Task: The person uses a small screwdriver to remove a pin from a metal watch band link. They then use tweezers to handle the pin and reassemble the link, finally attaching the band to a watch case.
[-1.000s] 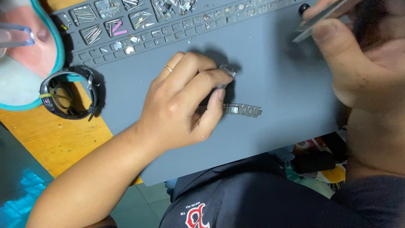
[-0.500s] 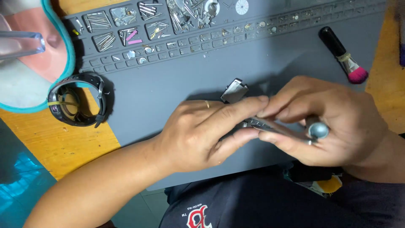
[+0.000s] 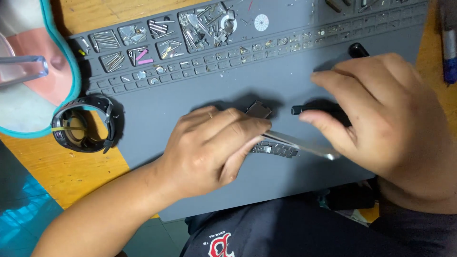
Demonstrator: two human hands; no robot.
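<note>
Watch band: pinned on grey mat by left hand, grip pressed together; metal tool pinched by right hand.

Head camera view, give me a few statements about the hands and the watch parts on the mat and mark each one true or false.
1. The left hand presses on a metal watch band lying on the grey mat. True.
2. The right hand rests flat and empty on the wood. False: it is over the mat, holding a slim metal tool.
3. A black watch lies at the mat's left edge. True.
4. The mat's top compartments are bare. False: they hold small metal parts.
5. A ring sits on the left hand. True.
</note>
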